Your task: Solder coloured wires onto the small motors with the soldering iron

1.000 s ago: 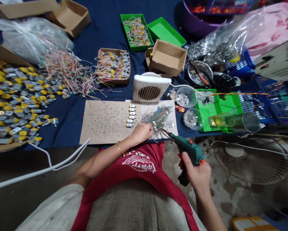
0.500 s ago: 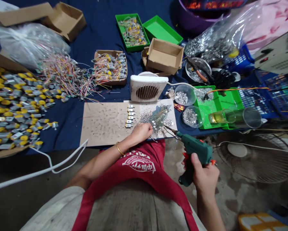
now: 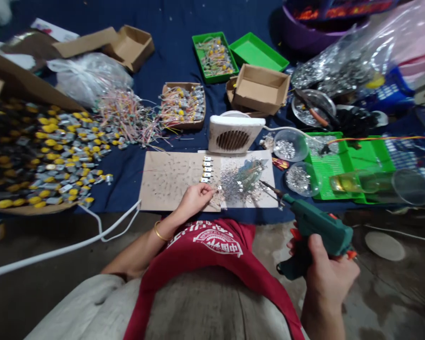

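My left hand (image 3: 195, 200) is over the cardboard sheet (image 3: 162, 182), thumb and fingertips pinched together. Whatever lies between them is too small to make out. Just beyond its fingers, several small motors (image 3: 207, 169) with white faces lie in a column. My right hand (image 3: 331, 269) grips a green soldering gun (image 3: 318, 226) with a red trigger. The gun's thin metal tip points left, over the right end of the white board (image 3: 271, 189). Beside that tip, solder bits and scraps (image 3: 238, 182) surround a bluish, crusted patch.
A white fume fan (image 3: 237, 134) stands behind the boards. Loose motors (image 3: 70, 165) and wires (image 3: 127, 118) are heaped at left. Tubs of metal parts (image 3: 299, 178) and green trays (image 3: 329, 165) stand at right. A white cable (image 3: 109, 229) crosses the front left.
My left hand has moved left across the boards, from the solder scraps to the near end of the motor column. The soldering gun stays close to the scraps. The camera view has shifted left.
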Demonstrator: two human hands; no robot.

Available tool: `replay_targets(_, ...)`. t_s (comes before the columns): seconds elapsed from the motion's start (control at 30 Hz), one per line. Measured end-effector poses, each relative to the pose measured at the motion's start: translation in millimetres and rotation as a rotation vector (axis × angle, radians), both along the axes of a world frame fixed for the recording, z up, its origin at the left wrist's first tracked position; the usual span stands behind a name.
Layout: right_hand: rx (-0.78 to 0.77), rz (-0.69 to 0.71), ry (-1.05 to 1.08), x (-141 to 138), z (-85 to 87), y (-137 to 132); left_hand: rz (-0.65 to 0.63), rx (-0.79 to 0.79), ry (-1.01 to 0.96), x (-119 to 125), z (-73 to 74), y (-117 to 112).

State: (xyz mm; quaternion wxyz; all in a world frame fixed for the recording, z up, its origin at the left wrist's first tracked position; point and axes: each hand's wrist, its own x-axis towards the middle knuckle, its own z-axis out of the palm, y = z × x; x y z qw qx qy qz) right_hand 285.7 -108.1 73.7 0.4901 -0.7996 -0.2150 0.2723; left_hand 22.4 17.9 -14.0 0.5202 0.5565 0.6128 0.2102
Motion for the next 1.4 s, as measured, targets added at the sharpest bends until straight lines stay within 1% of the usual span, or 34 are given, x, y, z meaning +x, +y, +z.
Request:
replay_targets(0.03, 0.018, 0.042, 0.009, -4.3, -4.6, 5.9, 0.047, 0.005, 0.014, -8.8, -0.4, -4.0)
replay_targets(0.1, 0.031, 0.136, 0.017, -14.3, -15.2, 19.1, 0.083, 0.044, 0.044, -24.1, 0.4, -13.4)
replay_targets(0.2, 0.026, 0.236, -0.062, -28.1, -26.5, 35.9, 0.066, 0.2, 0.151, -43.1, 6.1, -30.6)
replay_targets(0.3, 0.015, 0.318, -0.154, -35.5, -27.9, 43.7, 0.01, 0.396, 0.353, -58.6, 12.6, -44.1)
replay_targets(0.33, 0.014, 0.342, -0.166, -36.6, -27.2, 44.2, -0.044, 0.433, 0.409, -62.3, 13.7, -45.7)
replay_targets(0.4, 0.007, 0.365, -0.178, -37.6, -26.0, 42.6, -0.223, 0.462, 0.459, -67.0, 13.5, -43.3)
replay_targets(0.47, -0.005, 0.355, -0.17, -38.3, -26.4, 38.2, -0.426, 0.477, 0.45, -68.6, 10.8, -35.1)
replay_targets(0.5, -0.013, 0.351, -0.144, -38.8, -27.0, 35.3, -0.508, 0.483, 0.442, -69.0, 9.1, -29.9)
replay_targets(0.57, -0.023, 0.348, -0.071, -40.8, -28.2, 29.8, -0.625, 0.492, 0.431, -69.5, 5.8, -19.9)
replay_targets(0.67, -0.035, 0.32, -0.035, -45.3, -26.9, 26.4, -0.722, 0.5, 0.407, -70.6, 2.9, -9.6)
replay_targets(0.73, -0.038, 0.302, -0.031, -48.3, -23.5, 28.1, -0.728, 0.5, 0.387, -70.5, 2.6, -6.4)
replay_targets(0.83, -0.027, 0.321, -0.01, -50.6, -17.8, 33.0, -0.638, 0.455, 0.35, -68.6, 4.2, -5.0)
replay_targets(0.93, -0.03, 0.372, -0.04, -49.9, -15.4, 36.0, -0.508, 0.327, 0.281, -66.8, 8.0, -3.3)
replay_targets(1.03, -0.064, 0.426, -0.067, -48.6, -16.4, 36.3, -0.437, 0.196, 0.205, -67.7, 12.1, 0.2)
replay_targets(1.17, -0.075, 0.435, -0.105, -47.7, -18.6, 34.3, -0.461, 0.133, 0.142, -70.4, 15.0, 5.9)
replay_targets(1.27, -0.082, 0.427, -0.127, -46.7, -19.3, 31.8, -0.483, 0.096, 0.135, -70.0, 16.5, 9.1)
replay_targets(1.4, -0.121, 0.417, -0.087, -45.6, -19.6, 27.8, -0.475, 0.108, 0.141, -66.1, 19.1, 10.5)
